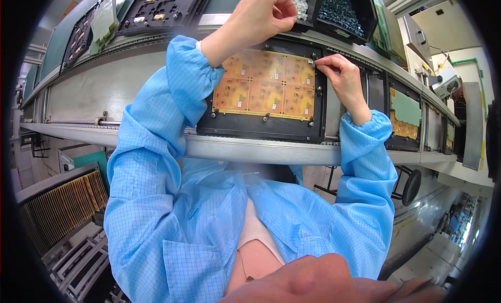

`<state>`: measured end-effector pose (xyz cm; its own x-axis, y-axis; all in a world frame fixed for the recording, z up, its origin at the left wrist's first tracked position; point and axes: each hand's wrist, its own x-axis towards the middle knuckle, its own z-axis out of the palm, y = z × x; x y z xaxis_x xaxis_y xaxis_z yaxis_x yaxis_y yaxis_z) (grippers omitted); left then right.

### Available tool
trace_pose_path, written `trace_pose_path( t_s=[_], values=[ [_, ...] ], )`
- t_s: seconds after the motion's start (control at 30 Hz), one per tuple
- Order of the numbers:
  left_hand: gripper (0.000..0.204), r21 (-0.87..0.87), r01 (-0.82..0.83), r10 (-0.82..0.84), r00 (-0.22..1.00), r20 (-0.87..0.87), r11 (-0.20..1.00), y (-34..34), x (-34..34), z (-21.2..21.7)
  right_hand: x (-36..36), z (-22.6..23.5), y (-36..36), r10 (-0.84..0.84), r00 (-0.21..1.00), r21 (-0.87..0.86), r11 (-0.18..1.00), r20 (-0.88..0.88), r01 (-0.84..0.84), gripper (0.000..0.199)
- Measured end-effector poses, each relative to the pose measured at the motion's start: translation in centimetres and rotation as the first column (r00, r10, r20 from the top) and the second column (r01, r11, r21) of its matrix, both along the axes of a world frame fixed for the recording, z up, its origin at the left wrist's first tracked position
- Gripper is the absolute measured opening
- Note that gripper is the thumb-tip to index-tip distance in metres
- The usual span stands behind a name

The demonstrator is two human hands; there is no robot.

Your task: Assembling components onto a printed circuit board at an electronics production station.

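Observation:
A yellow-orange circuit board panel (267,98) lies flat in a black carrier frame (250,126) on the conveyor in front of me. It is divided into several sections with dark marks and small white labels. My right hand (342,81) has its fingertips pinched together at the panel's upper right corner, beside a small whitish part (310,62). Whether that hand grips anything is hidden. My left hand (263,21) reaches across the far left of the panel, fingers curled in beside a bin of white parts (298,3). What it holds, if anything, cannot be made out.
A black bin of dark blue-green parts (342,13) stands at the back. Another carrier with a board and a green cover (406,109) sits on the conveyor at right. Black trays (159,10) are at far left. A metal rail (266,149) runs along the near side.

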<state>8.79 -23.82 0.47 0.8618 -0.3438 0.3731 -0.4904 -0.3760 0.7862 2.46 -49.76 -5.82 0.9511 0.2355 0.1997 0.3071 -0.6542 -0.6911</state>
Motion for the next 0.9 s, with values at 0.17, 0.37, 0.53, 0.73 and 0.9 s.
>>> trace_pose_path(
  t_s=[0.17, 0.37, 0.53, 0.73, 0.9],
  values=[
    [0.014, 0.088, 0.021, -0.028, 0.996, 0.079, 0.996, 1.2, -0.2, -1.6, 0.0, 0.2, 0.4, -0.020, 0.998, 0.058, 0.998, -0.066, 0.024, 0.018],
    [0.014, 0.054, 0.011, -0.014, 0.998, 0.061, 0.998, 1.8, -0.7, -2.2, 0.1, 0.9, 0.6, -0.015, 0.999, 0.008, 1.000, -0.045, 0.015, 0.021],
    [0.014, 0.021, 0.028, -0.029, 0.999, 0.035, 0.999, 1.8, -0.9, -2.3, 0.2, 1.3, 0.4, -0.013, 0.999, -0.041, 0.999, -0.043, 0.011, 0.023],
    [0.014, -0.046, 0.034, -0.036, 0.999, -0.039, 0.998, 1.9, -1.9, -1.0, 0.6, 1.7, 0.4, -0.004, 0.999, -0.122, 0.993, -0.052, -0.002, 0.022],
    [0.013, -0.113, 0.028, -0.040, 0.994, -0.103, 0.993, 1.8, -2.7, -0.1, 0.5, 1.5, 0.8, -0.070, 0.997, -0.177, 0.982, -0.036, 0.062, 0.021]
  ],
)
